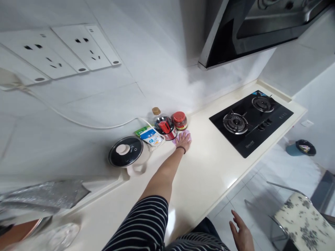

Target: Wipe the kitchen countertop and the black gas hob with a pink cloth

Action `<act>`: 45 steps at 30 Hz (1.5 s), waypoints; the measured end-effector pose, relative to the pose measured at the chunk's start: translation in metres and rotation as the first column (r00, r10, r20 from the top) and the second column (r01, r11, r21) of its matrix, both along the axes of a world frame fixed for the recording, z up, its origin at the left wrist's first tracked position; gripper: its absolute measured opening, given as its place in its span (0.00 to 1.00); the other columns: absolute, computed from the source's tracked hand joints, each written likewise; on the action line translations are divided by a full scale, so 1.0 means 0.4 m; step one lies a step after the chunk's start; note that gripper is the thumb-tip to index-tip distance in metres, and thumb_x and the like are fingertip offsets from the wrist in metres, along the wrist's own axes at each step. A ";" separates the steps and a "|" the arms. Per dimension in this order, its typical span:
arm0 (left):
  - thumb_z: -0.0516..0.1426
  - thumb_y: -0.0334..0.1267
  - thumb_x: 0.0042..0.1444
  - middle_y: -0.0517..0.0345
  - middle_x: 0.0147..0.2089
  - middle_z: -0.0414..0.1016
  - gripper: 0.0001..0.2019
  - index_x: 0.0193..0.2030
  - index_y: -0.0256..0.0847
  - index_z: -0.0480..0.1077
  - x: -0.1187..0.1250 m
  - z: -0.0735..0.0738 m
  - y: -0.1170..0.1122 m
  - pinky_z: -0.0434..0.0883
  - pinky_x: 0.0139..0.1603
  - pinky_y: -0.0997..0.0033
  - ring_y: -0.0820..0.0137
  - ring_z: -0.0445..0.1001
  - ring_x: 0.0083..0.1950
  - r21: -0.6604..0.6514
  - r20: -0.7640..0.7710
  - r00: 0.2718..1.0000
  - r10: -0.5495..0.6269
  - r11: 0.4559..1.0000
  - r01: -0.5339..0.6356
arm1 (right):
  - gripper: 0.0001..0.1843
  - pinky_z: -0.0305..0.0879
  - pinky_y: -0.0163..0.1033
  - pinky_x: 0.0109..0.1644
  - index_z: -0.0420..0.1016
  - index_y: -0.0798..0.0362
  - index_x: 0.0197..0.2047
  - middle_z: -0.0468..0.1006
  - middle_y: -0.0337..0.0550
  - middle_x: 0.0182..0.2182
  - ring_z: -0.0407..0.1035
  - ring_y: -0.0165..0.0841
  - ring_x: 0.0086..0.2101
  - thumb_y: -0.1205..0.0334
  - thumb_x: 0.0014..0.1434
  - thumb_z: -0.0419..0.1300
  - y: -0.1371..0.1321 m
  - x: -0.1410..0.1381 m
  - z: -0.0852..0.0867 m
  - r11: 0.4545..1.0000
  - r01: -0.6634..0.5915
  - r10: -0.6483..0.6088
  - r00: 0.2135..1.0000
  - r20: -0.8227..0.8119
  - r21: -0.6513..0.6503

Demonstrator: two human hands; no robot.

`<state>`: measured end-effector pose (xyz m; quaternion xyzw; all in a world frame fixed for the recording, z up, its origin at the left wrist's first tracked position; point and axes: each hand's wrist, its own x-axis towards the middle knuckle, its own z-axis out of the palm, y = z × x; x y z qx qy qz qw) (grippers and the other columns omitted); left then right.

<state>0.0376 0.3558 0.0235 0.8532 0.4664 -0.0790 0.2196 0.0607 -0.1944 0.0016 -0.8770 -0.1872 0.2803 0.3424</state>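
Fingers [184,134] of the left hand [182,139] press flat, spread, on a pink cloth [187,134] atop the glossy cream bench [206,174]; just beyond them stands a red-lidded jar [179,120], a black glass stove [250,122] farther right.

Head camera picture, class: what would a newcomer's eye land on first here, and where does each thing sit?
First, the left hand stretched far across the pale counter, pressed flat on a pink cloth beside a red-lidded jar by the wall. Next, the black gas hob set in the counter on the right. The right hand hangs open and empty over the floor, low right.
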 end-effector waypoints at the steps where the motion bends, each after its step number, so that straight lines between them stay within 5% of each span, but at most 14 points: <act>1: 0.44 0.48 0.72 0.59 0.87 0.33 0.34 0.83 0.51 0.49 0.000 -0.001 0.006 0.36 0.82 0.36 0.51 0.31 0.86 0.006 0.003 1.000 0.011 1.000 -0.011 | 0.35 0.82 0.54 0.56 0.82 0.50 0.57 0.85 0.56 0.56 0.83 0.51 0.50 0.35 0.56 0.59 0.000 -0.006 0.002 1.000 0.012 -0.012 1.000 -0.002 0.004; 4: 0.44 0.48 0.73 0.58 0.87 0.32 0.34 0.84 0.51 0.47 0.005 -0.005 -0.023 0.35 0.81 0.34 0.50 0.30 0.86 0.014 -0.006 1.000 0.022 1.000 -0.022 | 0.35 0.80 0.54 0.58 0.81 0.51 0.58 0.85 0.56 0.56 0.82 0.50 0.52 0.37 0.57 0.58 0.003 -0.024 0.005 1.000 0.028 -0.028 1.000 -0.013 0.011; 7: 0.45 0.48 0.72 0.59 0.87 0.34 0.34 0.83 0.51 0.48 0.018 -0.015 -0.123 0.35 0.81 0.33 0.49 0.32 0.86 0.009 -0.013 1.000 -0.025 1.000 0.025 | 0.36 0.79 0.54 0.60 0.80 0.54 0.61 0.84 0.56 0.57 0.81 0.50 0.54 0.39 0.59 0.56 0.010 -0.034 0.007 1.000 0.005 -0.005 1.000 -0.022 0.000; 11: 0.48 0.47 0.70 0.61 0.87 0.39 0.34 0.82 0.56 0.52 0.029 -0.052 -0.375 0.35 0.81 0.30 0.48 0.35 0.86 0.005 0.065 0.965 -0.253 0.967 0.253 | 0.35 0.77 0.55 0.62 0.80 0.54 0.62 0.83 0.56 0.58 0.81 0.50 0.55 0.40 0.61 0.56 0.027 -0.021 0.013 0.999 -0.039 0.040 0.999 0.016 -0.003; 15: 0.51 0.51 0.70 0.59 0.86 0.41 0.35 0.83 0.57 0.50 0.013 -0.093 -0.671 0.40 0.81 0.31 0.50 0.37 0.86 0.055 0.231 0.798 -0.557 0.826 0.561 | 0.32 0.75 0.54 0.65 0.81 0.52 0.60 0.83 0.55 0.58 0.81 0.48 0.54 0.41 0.61 0.56 0.049 -0.001 0.021 0.996 -0.092 0.090 0.993 0.073 0.018; 18: 0.49 0.53 0.72 0.58 0.86 0.43 0.35 0.83 0.54 0.49 -0.010 -0.102 -0.798 0.42 0.81 0.34 0.52 0.36 0.86 0.129 0.304 0.692 -0.655 0.747 0.652 | 0.32 0.76 0.54 0.65 0.81 0.53 0.60 0.83 0.55 0.59 0.81 0.47 0.54 0.42 0.63 0.54 0.058 0.006 0.023 0.991 -0.129 0.126 0.988 0.092 0.032; 20: 0.47 0.53 0.73 0.59 0.86 0.45 0.33 0.83 0.55 0.50 -0.022 -0.099 -0.807 0.43 0.82 0.37 0.54 0.37 0.86 0.141 0.312 0.671 -0.672 0.731 0.667 | 0.33 0.76 0.54 0.65 0.80 0.54 0.61 0.83 0.56 0.59 0.82 0.47 0.53 0.42 0.63 0.53 0.059 0.010 0.021 0.989 -0.147 0.143 0.986 0.090 0.036; 23: 0.47 0.52 0.74 0.62 0.86 0.45 0.31 0.82 0.58 0.52 -0.038 -0.088 -0.724 0.42 0.82 0.39 0.56 0.39 0.86 0.091 0.276 0.742 -0.611 0.785 0.613 | 0.34 0.77 0.53 0.63 0.80 0.54 0.61 0.83 0.56 0.58 0.82 0.47 0.52 0.43 0.61 0.54 0.064 0.026 0.018 0.985 -0.171 0.168 0.982 0.083 0.026; 27: 0.48 0.47 0.73 0.66 0.86 0.42 0.30 0.80 0.62 0.55 -0.091 -0.065 -0.542 0.39 0.82 0.35 0.54 0.38 0.86 0.009 0.134 0.934 -0.331 0.943 0.332 | 0.33 0.76 0.53 0.65 0.80 0.53 0.61 0.83 0.54 0.59 0.81 0.45 0.53 0.43 0.62 0.53 0.085 0.069 0.014 0.971 -0.237 0.235 0.969 0.074 0.031; 31: 0.47 0.46 0.73 0.65 0.86 0.40 0.31 0.81 0.60 0.54 -0.184 -0.033 -0.448 0.37 0.82 0.37 0.53 0.35 0.86 -0.002 0.022 0.999 -0.035 0.999 0.035 | 0.32 0.76 0.54 0.65 0.80 0.52 0.61 0.82 0.52 0.60 0.81 0.45 0.54 0.45 0.62 0.54 0.087 0.132 0.010 0.947 -0.313 0.309 0.949 0.067 0.071; 34: 0.45 0.46 0.73 0.61 0.87 0.37 0.32 0.82 0.56 0.51 -0.214 -0.023 -0.495 0.37 0.82 0.35 0.51 0.34 0.86 0.008 -0.016 0.994 0.112 0.994 -0.112 | 0.33 0.77 0.54 0.63 0.80 0.53 0.62 0.83 0.54 0.59 0.81 0.46 0.53 0.45 0.61 0.54 0.061 0.194 0.004 0.938 -0.333 0.326 0.942 0.080 0.099; 37: 0.45 0.47 0.72 0.58 0.87 0.35 0.33 0.83 0.53 0.50 -0.161 -0.035 -0.609 0.37 0.81 0.31 0.47 0.33 0.86 0.013 -0.035 0.983 0.178 0.984 -0.177 | 0.33 0.79 0.53 0.60 0.79 0.54 0.62 0.83 0.55 0.58 0.82 0.46 0.53 0.44 0.62 0.54 0.025 0.260 -0.004 0.939 -0.323 0.314 0.945 0.085 0.118; 41: 0.49 0.50 0.70 0.56 0.87 0.33 0.37 0.83 0.52 0.48 0.023 -0.055 -0.762 0.33 0.81 0.30 0.45 0.29 0.86 -0.039 0.016 0.995 0.096 0.995 -0.095 | 0.33 0.78 0.52 0.62 0.79 0.53 0.62 0.83 0.54 0.58 0.81 0.45 0.53 0.43 0.62 0.54 -0.017 0.332 -0.019 0.930 -0.347 0.337 0.936 0.098 0.120; 45: 0.50 0.56 0.68 0.56 0.87 0.33 0.39 0.83 0.52 0.49 0.209 -0.033 -0.836 0.30 0.81 0.31 0.46 0.27 0.86 -0.171 0.147 0.986 -0.073 0.980 0.098 | 0.32 0.74 0.54 0.66 0.79 0.53 0.63 0.83 0.54 0.59 0.80 0.46 0.56 0.45 0.65 0.53 -0.043 0.382 -0.037 0.904 -0.414 0.401 0.908 0.121 0.107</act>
